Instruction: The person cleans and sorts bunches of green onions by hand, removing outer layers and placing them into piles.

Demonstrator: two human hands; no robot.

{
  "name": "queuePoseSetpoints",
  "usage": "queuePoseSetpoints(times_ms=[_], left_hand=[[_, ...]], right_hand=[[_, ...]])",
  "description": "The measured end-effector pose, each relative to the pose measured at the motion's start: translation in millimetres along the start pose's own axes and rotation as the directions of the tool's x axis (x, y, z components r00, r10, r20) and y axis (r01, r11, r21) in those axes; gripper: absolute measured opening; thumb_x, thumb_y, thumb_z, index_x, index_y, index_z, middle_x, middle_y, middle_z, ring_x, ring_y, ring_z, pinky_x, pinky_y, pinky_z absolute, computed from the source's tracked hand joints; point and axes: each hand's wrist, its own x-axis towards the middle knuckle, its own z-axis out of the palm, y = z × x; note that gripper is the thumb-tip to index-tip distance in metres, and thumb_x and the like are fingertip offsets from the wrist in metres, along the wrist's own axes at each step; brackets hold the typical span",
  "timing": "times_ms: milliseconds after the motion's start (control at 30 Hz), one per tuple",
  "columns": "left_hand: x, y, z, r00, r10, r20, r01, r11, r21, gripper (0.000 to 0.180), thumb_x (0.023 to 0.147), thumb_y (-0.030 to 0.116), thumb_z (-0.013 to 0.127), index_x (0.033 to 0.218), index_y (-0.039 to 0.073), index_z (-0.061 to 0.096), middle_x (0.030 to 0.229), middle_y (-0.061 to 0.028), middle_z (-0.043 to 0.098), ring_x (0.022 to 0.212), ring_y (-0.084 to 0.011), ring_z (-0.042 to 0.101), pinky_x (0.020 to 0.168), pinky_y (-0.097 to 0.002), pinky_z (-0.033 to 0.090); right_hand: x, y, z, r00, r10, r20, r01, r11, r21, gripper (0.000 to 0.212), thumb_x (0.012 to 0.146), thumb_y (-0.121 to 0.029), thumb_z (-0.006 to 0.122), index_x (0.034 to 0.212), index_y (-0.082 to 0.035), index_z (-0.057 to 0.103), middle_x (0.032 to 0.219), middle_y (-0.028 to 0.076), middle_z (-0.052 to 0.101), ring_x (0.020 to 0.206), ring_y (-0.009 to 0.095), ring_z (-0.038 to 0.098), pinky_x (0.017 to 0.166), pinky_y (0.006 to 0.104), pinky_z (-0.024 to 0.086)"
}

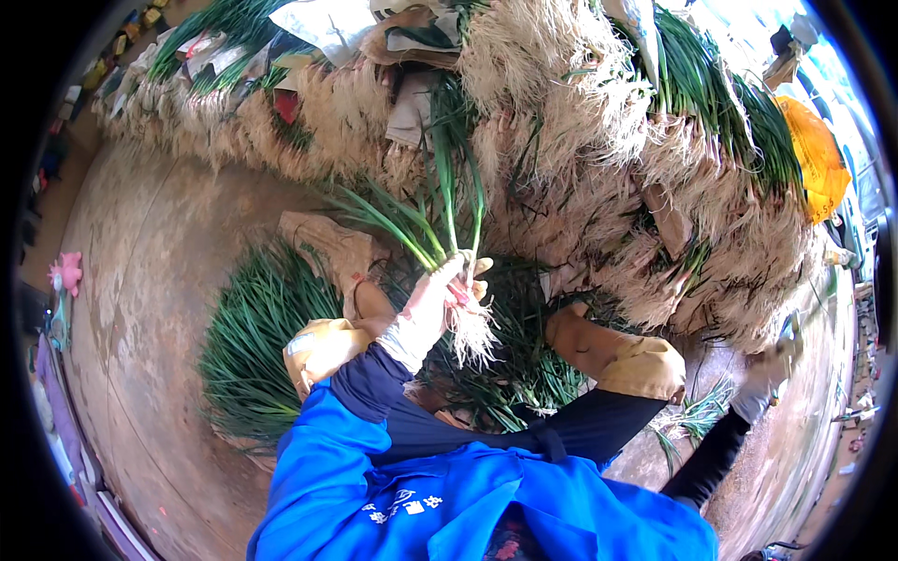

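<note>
My left hand [426,309], in a pale glove, is closed round a small bunch of spring onions [449,210] above my lap. Their green leaves point up and away from me, while the reddish bulbs and whitish roots hang below my fingers. Far out to the right, my right hand [767,372] is also gloved. It is smeared by motion, so its fingers and anything in them cannot be made out. A few loose spring onions [708,409] lie on the floor near my right forearm.
Stacked bundles of spring onions [561,103], roots facing me, form a wall ahead and to the right. A leafy pile [262,341] lies by my left knee; more leaves [514,360] lie between my legs. An orange-yellow bag [812,159] rests at the far right. Brown concrete floor [140,299] extends left.
</note>
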Motion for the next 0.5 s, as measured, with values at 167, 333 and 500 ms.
queuePoseSetpoints(times_ms=[167, 333, 500], left_hand=[[8.9, -8.1, 10.2, 0.998, 0.045, -0.037, -0.037, 0.981, 0.188, 0.023, 0.09, 0.02, 0.058, 0.108, 0.005, 0.06, 0.099, -0.0098, 0.066, 0.08, -0.0181, 0.064, 0.073, -0.033, 0.054], [16.0, -22.6, -0.2, 0.992, 0.071, -0.1, -0.035, 0.946, 0.322, 0.014, 0.087, 0.018, 0.063, 0.093, 0.005, 0.064, 0.079, -0.0064, 0.066, 0.069, -0.0151, 0.063, 0.064, -0.0282, 0.052], [17.2, -27.2, 11.2, 0.993, 0.103, -0.059, -0.049, 0.808, 0.587, 0.015, 0.084, 0.015, 0.06, 0.073, 0.004, 0.06, 0.06, -0.004, 0.058, 0.048, -0.0115, 0.053, 0.043, -0.0221, 0.039]], right_hand=[[-21.5, 97.1, -67.7, 0.995, -0.057, 0.088, 0.102, 0.361, -0.927, 0.039, 0.09, -0.02, 0.054, 0.12, 0.004, 0.05, 0.116, 0.015, 0.059, 0.103, 0.025, 0.06, 0.089, 0.0307, 0.047], [-116.8, -183.4, 153.8, 0.638, -0.238, 0.732, 0.179, 0.971, 0.158, 0.036, 0.087, -0.032, 0.055, 0.101, 0.0, 0.057, 0.1, 0.017, 0.062, 0.092, 0.03, 0.062, 0.081, 0.0361, 0.049], [-200.0, -256.0, 290.2, 0.29, -0.298, 0.91, 0.448, 0.882, 0.146, 0.043, 0.084, -0.045, 0.054, 0.081, -0.003, 0.062, 0.075, 0.019, 0.064, 0.071, 0.035, 0.064, 0.065, 0.042, 0.051]])
